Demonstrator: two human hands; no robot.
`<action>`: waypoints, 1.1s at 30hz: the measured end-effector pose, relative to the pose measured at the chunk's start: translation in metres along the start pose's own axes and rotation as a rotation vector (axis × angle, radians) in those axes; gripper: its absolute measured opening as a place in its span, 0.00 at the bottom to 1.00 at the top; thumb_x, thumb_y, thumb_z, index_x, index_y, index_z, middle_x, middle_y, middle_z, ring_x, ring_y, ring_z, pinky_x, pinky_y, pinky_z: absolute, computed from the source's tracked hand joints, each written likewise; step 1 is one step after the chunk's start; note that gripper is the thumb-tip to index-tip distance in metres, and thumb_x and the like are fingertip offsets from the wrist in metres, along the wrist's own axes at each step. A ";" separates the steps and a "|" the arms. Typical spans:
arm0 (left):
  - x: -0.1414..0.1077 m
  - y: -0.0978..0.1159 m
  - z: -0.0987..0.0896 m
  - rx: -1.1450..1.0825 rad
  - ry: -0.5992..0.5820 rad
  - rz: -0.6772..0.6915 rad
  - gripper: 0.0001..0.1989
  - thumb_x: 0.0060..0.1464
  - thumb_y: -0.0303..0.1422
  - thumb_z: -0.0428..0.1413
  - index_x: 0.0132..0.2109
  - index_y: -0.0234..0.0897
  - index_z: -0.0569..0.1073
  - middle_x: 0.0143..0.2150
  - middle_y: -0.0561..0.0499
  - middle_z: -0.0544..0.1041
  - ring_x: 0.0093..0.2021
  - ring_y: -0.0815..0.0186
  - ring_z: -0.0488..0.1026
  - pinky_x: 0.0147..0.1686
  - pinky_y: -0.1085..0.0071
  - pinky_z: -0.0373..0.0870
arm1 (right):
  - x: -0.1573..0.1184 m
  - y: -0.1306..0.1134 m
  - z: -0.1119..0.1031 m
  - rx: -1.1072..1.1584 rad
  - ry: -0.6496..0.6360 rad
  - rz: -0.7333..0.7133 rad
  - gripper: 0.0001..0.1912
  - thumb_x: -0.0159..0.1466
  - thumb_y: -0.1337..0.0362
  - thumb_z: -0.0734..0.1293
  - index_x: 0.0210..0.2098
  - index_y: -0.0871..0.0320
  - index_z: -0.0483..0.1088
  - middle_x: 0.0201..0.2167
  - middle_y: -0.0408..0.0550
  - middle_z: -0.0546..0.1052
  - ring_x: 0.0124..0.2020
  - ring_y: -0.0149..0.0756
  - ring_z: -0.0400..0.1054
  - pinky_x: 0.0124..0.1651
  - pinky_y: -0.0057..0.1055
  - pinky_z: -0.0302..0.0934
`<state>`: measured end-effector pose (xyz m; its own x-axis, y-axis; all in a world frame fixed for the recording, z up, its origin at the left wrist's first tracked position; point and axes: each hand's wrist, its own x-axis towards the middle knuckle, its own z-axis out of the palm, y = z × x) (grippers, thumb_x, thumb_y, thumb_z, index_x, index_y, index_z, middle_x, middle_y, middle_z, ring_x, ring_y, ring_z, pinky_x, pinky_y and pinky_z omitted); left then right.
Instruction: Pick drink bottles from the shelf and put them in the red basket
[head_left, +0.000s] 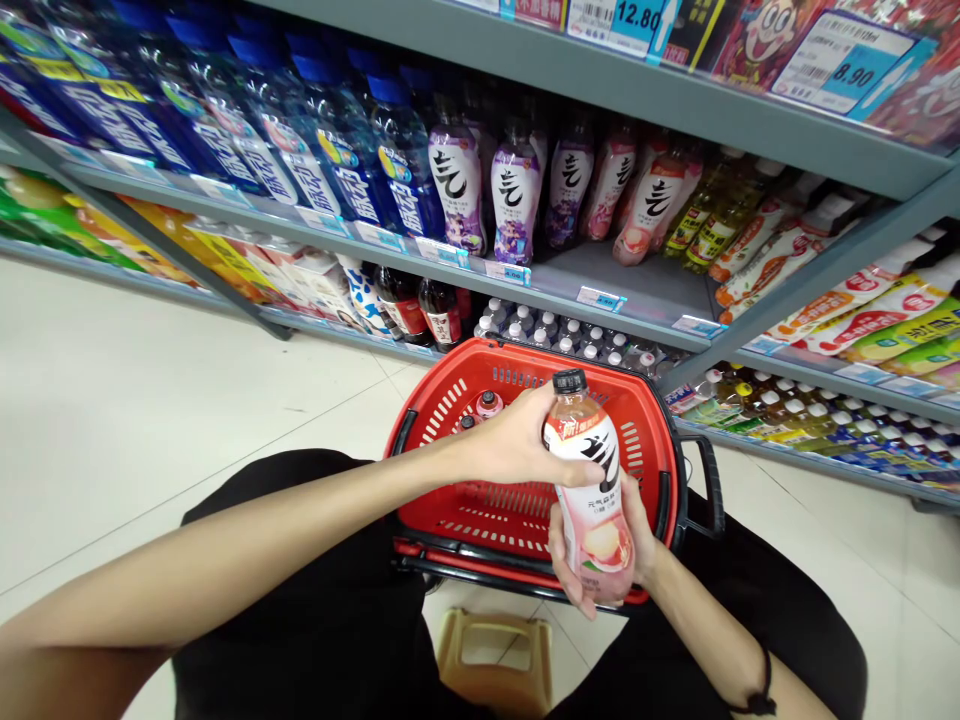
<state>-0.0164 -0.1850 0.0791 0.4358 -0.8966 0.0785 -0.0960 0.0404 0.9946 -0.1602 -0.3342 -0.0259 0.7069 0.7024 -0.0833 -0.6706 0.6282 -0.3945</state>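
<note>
A pink peach drink bottle [589,500] with a black cap is held tilted above the red shopping basket [420,420]. My left hand [517,435] wraps round its upper part, the thumb across the white label. From below, my right hand [637,530] grips the lower part, with fingers curling round both sides. Inside the basket, a bottle with a pink top and black cap [489,403] stands near the far left wall. Another dark cap [468,422] shows beside it, partly covered by my left hand.
Shelves [555,285] ahead hold purple-label bottles [514,195], pink bottles [652,210] and blue-capped bottles [397,150]. Small white-capped bottles [540,335] fill the lowest shelf. The basket's black handle [709,490] sticks out to the right. A tan stool [495,670] is between my legs.
</note>
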 end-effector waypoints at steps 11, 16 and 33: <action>0.000 -0.002 -0.001 0.004 -0.010 -0.034 0.24 0.49 0.41 0.72 0.47 0.31 0.74 0.41 0.46 0.81 0.37 0.66 0.76 0.37 0.73 0.76 | 0.000 0.000 0.003 -0.018 0.013 -0.014 0.45 0.56 0.22 0.58 0.37 0.63 0.65 0.23 0.55 0.74 0.15 0.37 0.63 0.16 0.30 0.61; -0.001 -0.001 0.000 -0.006 0.011 -0.031 0.25 0.48 0.41 0.72 0.46 0.31 0.74 0.41 0.46 0.81 0.38 0.65 0.77 0.37 0.72 0.76 | 0.000 0.001 0.002 -0.031 0.034 -0.019 0.45 0.55 0.22 0.58 0.36 0.63 0.65 0.24 0.59 0.76 0.15 0.36 0.63 0.15 0.29 0.60; -0.001 -0.005 -0.001 0.001 0.014 -0.088 0.27 0.47 0.42 0.71 0.47 0.30 0.72 0.41 0.44 0.80 0.39 0.62 0.77 0.38 0.68 0.77 | 0.000 0.002 0.000 -0.068 0.060 -0.017 0.49 0.54 0.20 0.56 0.36 0.65 0.67 0.25 0.63 0.77 0.20 0.46 0.72 0.20 0.34 0.66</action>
<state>-0.0149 -0.1839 0.0746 0.4552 -0.8903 -0.0086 -0.0576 -0.0391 0.9976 -0.1611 -0.3331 -0.0270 0.7315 0.6693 -0.1304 -0.6433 0.6139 -0.4574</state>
